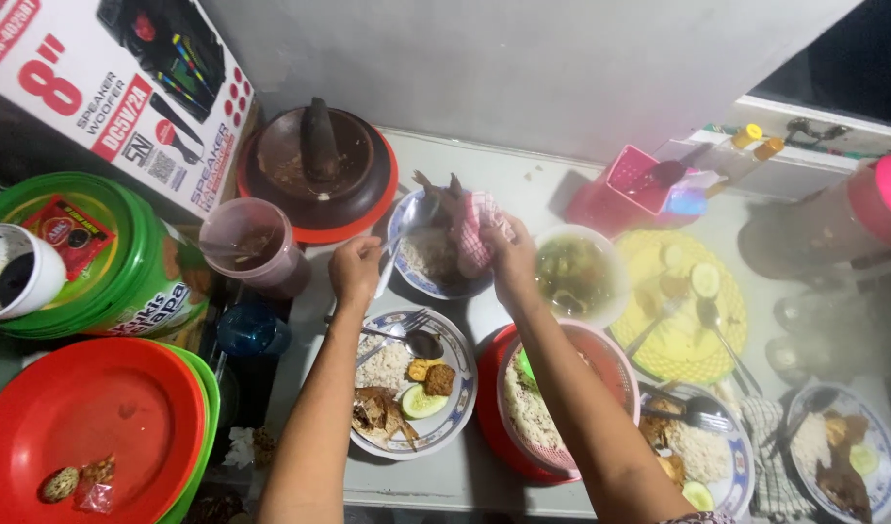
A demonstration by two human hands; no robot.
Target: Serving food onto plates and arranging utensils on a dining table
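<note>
Two bare arms reach up over a grey counter (523, 184) full of food. The landmark is the blue-rimmed bowl (406, 277) near the middle, which holds a fried fish (440, 189) with its tail sticking up.

The left hand (355, 269) sits at the bowl's left edge. Its fingers are curled in and pinch a spoon (397, 238) that points into the bowl.

The right hand (508, 257) is at the bowl's right edge. Its fingers are bunched around a pink checked cloth (476, 228) that lies on the fish.

Just below the bowl is a plate (455, 412) with rice, fried pieces, a cucumber slice and a spoon. To the right of the bowl is a white bowl of soup (573, 275). Below that sits a red basket (499, 427) of rice. Above and left of the bowl is a stone mortar (314, 160) on a red plate. Left of the bowl stands a pinkish plastic jug (251, 243). Further right of the soup lies a yellow plate (727, 291) with cucumber slices.
</note>
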